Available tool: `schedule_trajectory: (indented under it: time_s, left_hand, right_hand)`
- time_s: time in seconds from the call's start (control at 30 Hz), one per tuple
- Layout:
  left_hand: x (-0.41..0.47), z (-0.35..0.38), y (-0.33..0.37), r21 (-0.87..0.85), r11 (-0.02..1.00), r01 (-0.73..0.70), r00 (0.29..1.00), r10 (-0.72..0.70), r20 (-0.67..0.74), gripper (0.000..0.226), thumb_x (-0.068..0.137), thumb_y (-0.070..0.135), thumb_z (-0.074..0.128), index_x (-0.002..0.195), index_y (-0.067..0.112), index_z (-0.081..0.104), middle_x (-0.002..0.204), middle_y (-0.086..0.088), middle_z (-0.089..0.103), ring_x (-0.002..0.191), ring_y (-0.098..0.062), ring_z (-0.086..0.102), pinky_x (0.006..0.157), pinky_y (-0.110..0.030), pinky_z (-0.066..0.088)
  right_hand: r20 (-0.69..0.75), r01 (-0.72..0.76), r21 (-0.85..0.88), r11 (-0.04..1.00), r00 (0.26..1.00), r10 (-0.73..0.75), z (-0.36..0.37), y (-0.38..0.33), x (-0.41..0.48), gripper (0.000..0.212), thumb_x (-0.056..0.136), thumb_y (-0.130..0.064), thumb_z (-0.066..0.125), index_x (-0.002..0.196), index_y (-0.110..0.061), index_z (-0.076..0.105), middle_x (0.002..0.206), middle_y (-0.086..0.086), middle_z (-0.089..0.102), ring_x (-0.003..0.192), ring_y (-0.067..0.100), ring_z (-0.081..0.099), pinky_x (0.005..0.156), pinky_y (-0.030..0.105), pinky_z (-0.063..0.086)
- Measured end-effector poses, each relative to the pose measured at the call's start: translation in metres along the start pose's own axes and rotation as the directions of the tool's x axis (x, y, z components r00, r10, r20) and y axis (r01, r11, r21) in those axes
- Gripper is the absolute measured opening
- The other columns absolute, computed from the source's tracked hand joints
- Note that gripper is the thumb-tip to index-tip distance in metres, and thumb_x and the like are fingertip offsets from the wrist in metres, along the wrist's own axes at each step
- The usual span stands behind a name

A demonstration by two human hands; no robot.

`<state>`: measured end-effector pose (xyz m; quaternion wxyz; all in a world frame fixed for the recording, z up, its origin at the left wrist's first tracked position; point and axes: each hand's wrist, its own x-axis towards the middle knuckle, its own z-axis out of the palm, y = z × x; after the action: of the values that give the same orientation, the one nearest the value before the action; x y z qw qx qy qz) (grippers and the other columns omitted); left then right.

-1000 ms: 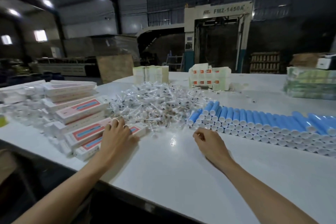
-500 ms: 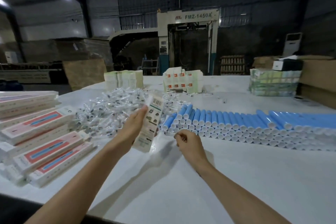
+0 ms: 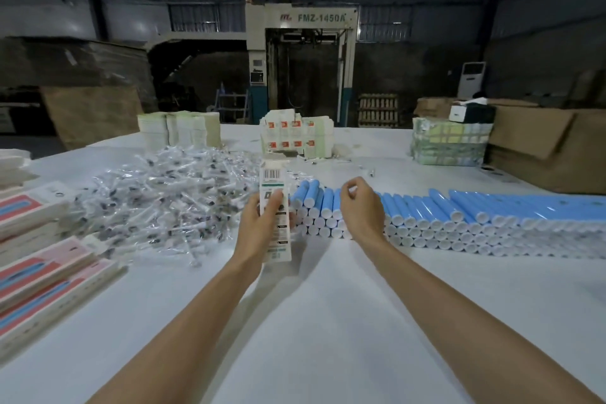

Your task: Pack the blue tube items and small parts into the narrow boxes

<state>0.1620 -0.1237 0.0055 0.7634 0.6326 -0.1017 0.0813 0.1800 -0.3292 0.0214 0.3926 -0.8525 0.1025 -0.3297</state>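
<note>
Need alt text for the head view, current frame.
The left hand holds a narrow box upright above the white table, while the right hand hovers, fingers curled, near stacked blue tubes. A heap of bagged small parts lies at left.

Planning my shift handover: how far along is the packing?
Possibly done: the stacked pink-and-blue printed narrow boxes at left, contents unseen. In hand: the left hand holds one narrow white barcoded box; the right hand hovers by the blue white-capped tubes. Left: those many tubes and the heap of clear-wrapped small parts.
</note>
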Motion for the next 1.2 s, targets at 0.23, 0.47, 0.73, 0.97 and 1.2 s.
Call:
schedule_trajectory:
  time_s: [0.23,0.47,0.73,0.97,1.2]
  left_hand:
    - [0.003,-0.011,0.001,-0.098,0.992,0.080,0.988,-0.091,-0.121,0.030,0.110,0.033,0.056,0.129,0.010,0.061,0.097,-0.022,0.078,0.062,-0.018,0.075,0.051,-0.029,0.059]
    - [0.007,-0.014,0.006,-0.148,0.985,0.090,0.989,-0.106,-0.105,0.033,0.109,0.034,0.059,0.129,0.009,0.060,0.093,-0.018,0.080,0.059,-0.017,0.073,0.049,-0.027,0.057]
    - [0.006,-0.010,0.007,-0.045,0.996,0.073,0.996,-0.075,-0.052,0.026,0.103,0.038,0.068,0.120,0.018,0.068,0.080,0.004,0.080,0.062,-0.010,0.075,0.050,-0.022,0.056]
    - [-0.002,-0.001,0.006,0.017,0.997,0.073,0.996,-0.074,0.054,0.021,0.095,0.032,0.080,0.111,0.019,0.074,0.094,0.003,0.082,0.082,-0.015,0.080,0.075,-0.037,0.063]
    - [-0.017,0.017,0.009,0.126,0.992,0.030,0.972,-0.058,0.226,0.039,0.090,0.035,0.086,0.125,0.025,0.071,0.111,0.003,0.081,0.101,-0.021,0.079,0.084,-0.043,0.064]
  right_hand:
    - [0.280,0.062,-0.285,0.957,0.960,0.021,0.049,-0.024,0.046,0.048,0.105,-0.060,0.043,0.112,-0.016,0.062,0.116,0.007,0.067,0.109,0.031,0.062,0.082,0.038,0.047]
    - [0.381,-0.095,-0.330,0.939,0.897,0.224,0.058,-0.038,0.069,0.027,0.100,-0.034,0.061,0.104,-0.009,0.051,0.103,0.009,0.059,0.089,0.029,0.058,0.071,0.034,0.044]
    - [0.455,-0.071,-0.364,0.929,0.856,0.244,0.041,-0.049,0.078,0.021,0.082,-0.014,0.075,0.084,-0.005,0.056,0.091,0.017,0.070,0.076,0.030,0.067,0.065,0.034,0.058]
    - [0.367,-0.263,-0.122,0.957,0.884,0.290,0.020,-0.038,0.075,0.025,0.082,-0.023,0.077,0.087,-0.007,0.059,0.075,0.008,0.067,0.057,0.019,0.060,0.043,0.023,0.048]
    - [0.276,-0.315,0.768,0.558,0.949,0.154,-0.062,-0.036,0.048,0.013,0.093,-0.009,0.070,0.087,0.002,0.067,0.075,0.009,0.075,0.071,0.019,0.070,0.068,0.024,0.059]
